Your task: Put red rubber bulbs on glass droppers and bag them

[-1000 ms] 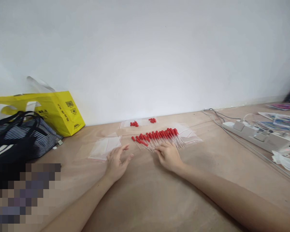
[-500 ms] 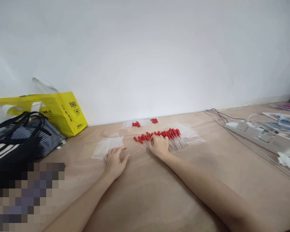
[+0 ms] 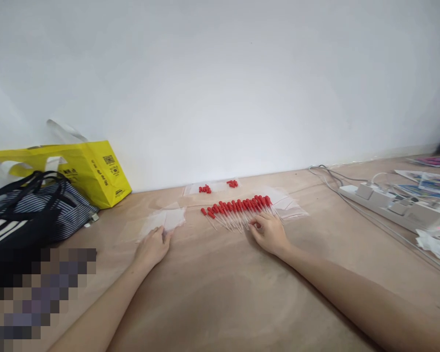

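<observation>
A row of droppers with red rubber bulbs point(image 3: 238, 205) and thin clear stems lies side by side in the middle of the table, bulbs pointing away from me. My right hand point(image 3: 270, 234) is at the stem ends on the right of the row, thumb and forefinger curled together; whether a stem is between them is hidden. To the left, my left hand point(image 3: 153, 247) lies on the near edge of a stack of clear plastic bags point(image 3: 172, 218), its fingers stretched over the bags and thumb slightly apart.
Bags with small clusters of red bulbs point(image 3: 205, 189) lie by the wall. More clear bags point(image 3: 288, 205) spread behind the row's right end. A yellow bag point(image 3: 110, 176) and a striped bag point(image 3: 77, 210) stand at left; a power strip point(image 3: 381, 208) with cables is at right.
My right hand has moved right along the row, from the bulbs to the stem ends. My left hand has drawn back left and nearer to me, at the bag stack's edge.
</observation>
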Motion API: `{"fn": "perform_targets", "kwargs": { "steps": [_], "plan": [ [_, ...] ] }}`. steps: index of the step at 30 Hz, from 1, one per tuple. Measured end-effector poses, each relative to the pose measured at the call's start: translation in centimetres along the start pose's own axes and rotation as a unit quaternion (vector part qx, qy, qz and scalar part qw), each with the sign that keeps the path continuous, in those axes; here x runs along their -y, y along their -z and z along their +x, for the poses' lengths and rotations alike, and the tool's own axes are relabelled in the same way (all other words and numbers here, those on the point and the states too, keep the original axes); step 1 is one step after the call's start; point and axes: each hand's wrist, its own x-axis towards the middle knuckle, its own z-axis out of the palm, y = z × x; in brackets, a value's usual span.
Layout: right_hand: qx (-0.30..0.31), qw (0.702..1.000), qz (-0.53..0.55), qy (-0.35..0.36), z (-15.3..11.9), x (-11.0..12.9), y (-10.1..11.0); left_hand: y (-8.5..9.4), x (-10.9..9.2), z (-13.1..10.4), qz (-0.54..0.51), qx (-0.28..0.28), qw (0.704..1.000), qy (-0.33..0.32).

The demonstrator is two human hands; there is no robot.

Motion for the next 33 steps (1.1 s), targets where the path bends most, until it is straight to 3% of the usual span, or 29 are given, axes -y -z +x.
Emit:
{"fn": "perform_targets", "kwargs": {
  "steps": [12,18,21,25,28,31,33],
  "plan": [
    [-0.003,1.0,-0.002,0.022,0.2,0.4,0.2,1.5,1.1,0.4,0.017,0.019,1.0,0.0],
    [0.017,0.999,0.017,0.043,0.2,0.5,-0.2,2.8,1.4,-1.5,-0.063,0.064,0.988,-0.122],
    [0.016,0.999,0.023,0.045,0.2,0.5,-0.3,3.6,0.0,-2.7,-0.051,0.096,0.983,-0.146],
    [0.022,0.998,0.027,0.047,0.2,0.4,-0.3,3.3,-4.3,-4.5,-0.048,0.051,0.989,-0.127],
    [0.026,0.998,0.037,0.044,0.2,0.4,-0.3,2.7,-6.4,-4.9,-0.155,-0.003,0.978,-0.143],
    [0.031,0.997,0.049,0.041,0.2,0.4,-0.2,2.6,-5.4,-4.0,-0.203,-0.054,0.953,-0.217],
    [0.037,0.996,0.062,0.051,0.2,0.4,-0.1,2.8,-3.4,-3.2,-0.204,-0.024,0.931,-0.302]
  ]
}}
